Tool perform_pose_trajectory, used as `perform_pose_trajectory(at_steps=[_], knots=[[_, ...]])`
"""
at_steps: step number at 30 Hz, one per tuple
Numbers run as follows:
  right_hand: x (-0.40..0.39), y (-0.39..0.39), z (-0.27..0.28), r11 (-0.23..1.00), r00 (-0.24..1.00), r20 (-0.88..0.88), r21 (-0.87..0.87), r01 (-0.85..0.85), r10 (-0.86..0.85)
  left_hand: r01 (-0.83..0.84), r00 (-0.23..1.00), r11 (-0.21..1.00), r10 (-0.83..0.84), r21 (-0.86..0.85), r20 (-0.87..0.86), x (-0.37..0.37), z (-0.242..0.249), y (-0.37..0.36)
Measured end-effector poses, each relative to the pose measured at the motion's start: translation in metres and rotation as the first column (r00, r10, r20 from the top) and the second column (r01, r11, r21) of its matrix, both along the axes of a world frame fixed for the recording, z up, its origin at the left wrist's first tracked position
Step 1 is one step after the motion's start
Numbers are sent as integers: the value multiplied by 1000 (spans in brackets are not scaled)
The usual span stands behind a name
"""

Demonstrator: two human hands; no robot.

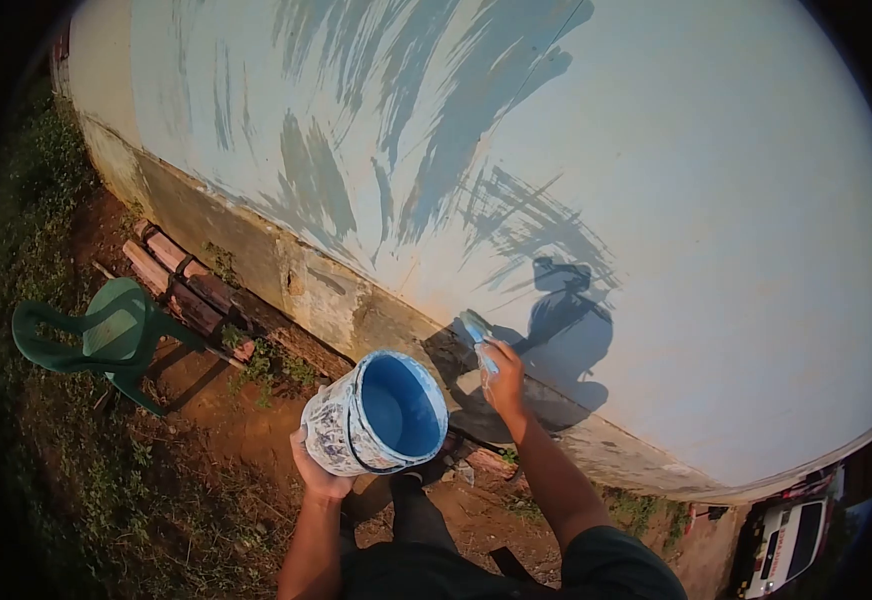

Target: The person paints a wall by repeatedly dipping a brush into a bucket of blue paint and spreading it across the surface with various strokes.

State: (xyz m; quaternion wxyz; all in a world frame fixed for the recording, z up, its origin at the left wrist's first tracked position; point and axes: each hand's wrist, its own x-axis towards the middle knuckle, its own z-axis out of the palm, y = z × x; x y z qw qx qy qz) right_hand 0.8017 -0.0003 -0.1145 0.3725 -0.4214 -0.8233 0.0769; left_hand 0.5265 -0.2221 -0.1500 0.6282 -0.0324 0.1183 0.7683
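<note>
My left hand [322, 468] supports a paint-splattered bucket [328, 430] from below and the side. Blue paint [388, 410] shows inside it, and a thin dark handle hangs across its front. In my right hand [502, 378] is a paintbrush [478, 335], its handle smeared light blue. The bristles are right at the lower part of the pale wall [716, 250], just above its bare base. Grey-blue strokes [436, 130] fan out over the wall above the brush. My shadow falls on the wall beside my right hand.
A green plastic chair [121, 325] stands on the ground to the left. Reddish wooden beams [191, 285] lie along the wall's stained base [246, 235]. Weeds [46, 170] and brown soil edge the wall. A white vehicle [788, 545] is at the lower right.
</note>
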Motion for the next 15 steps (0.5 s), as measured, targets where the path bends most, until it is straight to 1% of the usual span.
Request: perform_pose_trajectory(at_steps=[2,3,4,5,6,7,8,9,10,12,13,14,15], knots=[[7,17,-6,1000,999,25,-17,-20,20,-1,1000,1000,1,-4,-3,1,2,-2],[10,28,-3,950,961,-246,-310,45,-126,-19,1000,1000,19,-14,-8,2,3,-3],[6,36,10,812,834,-439,-583,19,-334,-37,999,999,37,-23,-14,1,4,-3],[7,40,24,983,925,-339,-114,142,-173,-39,999,999,39,-30,-18,1,5,-4],[2,31,55,907,984,-157,396,141,-84,-39,999,999,39,-19,-8,0,6,-4],[-1,21,74,909,984,-157,392,140,-83,-39,999,999,39,-7,2,1,7,-5],[-3,11,91,871,976,-207,464,162,-71,-40,999,999,40,-12,1,1,3,-5],[-2,6,97,826,965,-255,531,190,-58,-36,999,999,36,-13,15,1,-1,-6],[-1,4,90,828,965,-256,526,195,-64,-30,999,999,31,-12,29,2,-4,-6],[2,4,62,944,985,-153,303,129,-85,-28,999,1000,28,-9,20,3,-6,-5],[5,4,43,945,984,-152,300,133,-91,-29,999,1000,29,-3,14,4,-5,-5],[9,7,21,985,996,-63,159,73,-63,-26,1000,1000,26,-6,14,3,-4,-3],[13,10,4,1000,1000,22,9,20,-20,-16,1000,1000,16,-8,10,3,-1,-1]])
